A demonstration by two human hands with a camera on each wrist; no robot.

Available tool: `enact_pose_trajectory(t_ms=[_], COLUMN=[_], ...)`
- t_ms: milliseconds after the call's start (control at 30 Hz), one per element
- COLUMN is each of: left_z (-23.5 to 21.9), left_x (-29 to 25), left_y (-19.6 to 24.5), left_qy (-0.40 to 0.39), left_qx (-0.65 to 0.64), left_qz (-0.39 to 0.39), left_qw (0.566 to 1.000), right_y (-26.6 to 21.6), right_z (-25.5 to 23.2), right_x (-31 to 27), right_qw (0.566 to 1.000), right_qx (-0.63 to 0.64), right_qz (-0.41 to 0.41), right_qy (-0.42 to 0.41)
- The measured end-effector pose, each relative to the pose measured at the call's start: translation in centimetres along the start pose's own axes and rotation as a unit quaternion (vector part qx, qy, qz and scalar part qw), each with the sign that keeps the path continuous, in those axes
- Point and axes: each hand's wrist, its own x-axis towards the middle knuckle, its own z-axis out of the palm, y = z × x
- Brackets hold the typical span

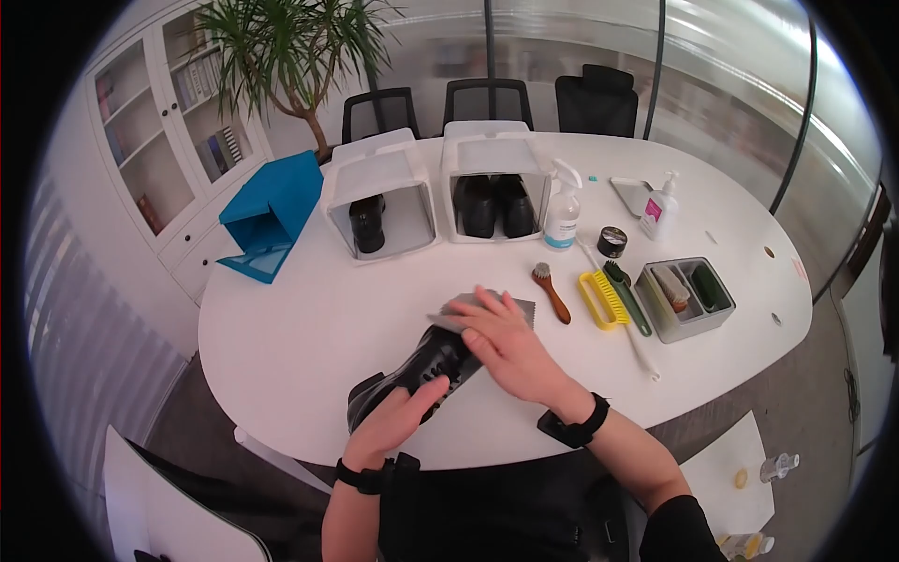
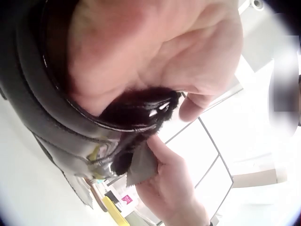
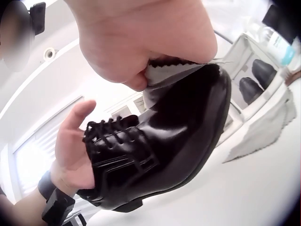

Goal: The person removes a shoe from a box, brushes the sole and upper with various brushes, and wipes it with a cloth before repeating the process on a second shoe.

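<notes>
A glossy black lace-up shoe (image 1: 408,373) is held up over the front of the white table, its toe toward the back. My left hand (image 1: 397,418) is inside the shoe's opening, the thumb outside by the laces. Against the toe my right hand (image 1: 506,348) presses a grey cloth (image 3: 165,74) with a zigzag edge; in the right wrist view the cloth lies between the hand and the leather. Another part of grey cloth (image 3: 263,134) shows beyond the toe, near the tabletop.
Two white boxes (image 1: 419,245) with black shoes inside stand at the back, beside a blue folder-like box (image 1: 281,192). To the right are a spray bottle (image 1: 562,220), a wooden brush (image 1: 552,295), a yellow brush (image 1: 602,300), a round tin (image 1: 612,242) and a metal box (image 1: 693,326).
</notes>
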Motion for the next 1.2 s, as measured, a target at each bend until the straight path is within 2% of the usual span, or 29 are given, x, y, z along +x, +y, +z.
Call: enact_pose_trajectory(t_ms=[33,67,100,133,167,200,267,300,367,400,467,500,633,767,833,867,933,1000,1033,1067,1133,1200], left_z=[0.4,1.0,1.5,1.9,2.2,2.1,2.3,2.3,2.4,2.3,2.3,1.8,0.2,-0.9,-1.6,-1.9,-2.3,-3.0,-3.4,-3.9,-4.4,-3.7], left_x=[0.1,0.2,0.5,0.7,0.4,0.6,-1.1,-1.3,-1.7,-1.7,-1.4,-1.2,0.4,0.5,1.0,1.4,2.0,2.0,1.9,1.8,2.0,2.3], left_y=[-0.2,-0.6,-1.0,-1.1,-0.6,-0.8,0.8,1.5,2.2,2.7,3.7,3.6,3.5,4.0,3.3,2.9,1.9,0.6,-0.3,-1.6,-4.6,-5.8], left_qy=[0.016,0.015,0.06,0.101,0.094,0.078,0.053,0.044,0.07,0.067,0.091,0.035,-0.007,0.051,0.091,0.091,0.161,0.17,0.179,0.183,0.136,0.168], left_qx=[-0.058,-0.057,-0.188,-0.311,-0.415,-0.465,-0.502,-0.495,-0.597,-0.596,-0.647,-0.647,-0.644,-0.641,-0.679,-0.678,-0.649,-0.633,-0.616,-0.617,-0.648,-0.654], left_qz=[0.017,0.015,0.03,0.046,0.075,0.14,0.192,0.191,0.176,0.179,0.098,0.113,0.098,0.063,0.033,0.033,0.072,0.067,0.062,0.063,0.03,0.032], left_qw=[0.998,0.998,0.98,0.944,0.902,0.87,0.842,0.847,0.779,0.78,0.751,0.753,0.758,0.764,0.728,0.728,0.74,0.752,0.765,0.763,0.749,0.737], right_y=[-0.8,-2.1,-3.2,-4.2,-5.2,-6.1,-6.5,-6.4,-5.8,-4.9,-2.7,-2.0,-0.4,1.2,1.6,1.4,0.4,-1.0,-1.7,-2.3,-2.9,-1.9], right_z=[0.1,0.6,1.5,2.3,2.9,3.4,3.1,2.7,1.8,1.5,1.0,0.8,-0.2,0.4,1.5,2.1,3.9,5.4,6.3,6.9,7.3,7.3], right_x=[0.4,0.5,0.4,0.2,-0.2,-0.4,0.2,0.5,1.2,1.8,2.9,3.3,3.7,3.4,2.9,2.6,1.7,1.0,0.7,0.4,0.3,1.1], right_qw=[0.999,0.996,0.991,0.983,0.983,0.985,0.985,0.979,0.959,0.958,0.953,0.95,0.947,0.957,0.981,0.981,0.987,0.984,0.976,0.964,0.96,0.947], right_qx=[-0.012,0.051,0.1,0.148,0.15,0.121,0.087,0.041,-0.056,-0.059,-0.101,-0.12,-0.174,-0.171,-0.088,-0.087,0.026,0.027,0.007,-0.014,-0.02,-0.034], right_qz=[-0.034,-0.06,-0.079,-0.098,-0.099,-0.123,-0.147,-0.199,-0.277,-0.278,-0.285,-0.284,-0.262,-0.218,-0.147,-0.147,-0.155,-0.167,-0.204,-0.241,-0.252,-0.271], right_qy=[-0.024,-0.03,-0.037,-0.038,-0.025,-0.013,0.019,0.02,0.034,0.037,0.029,0.048,0.059,0.089,0.095,0.095,-0.019,-0.046,-0.08,-0.113,-0.118,-0.17])
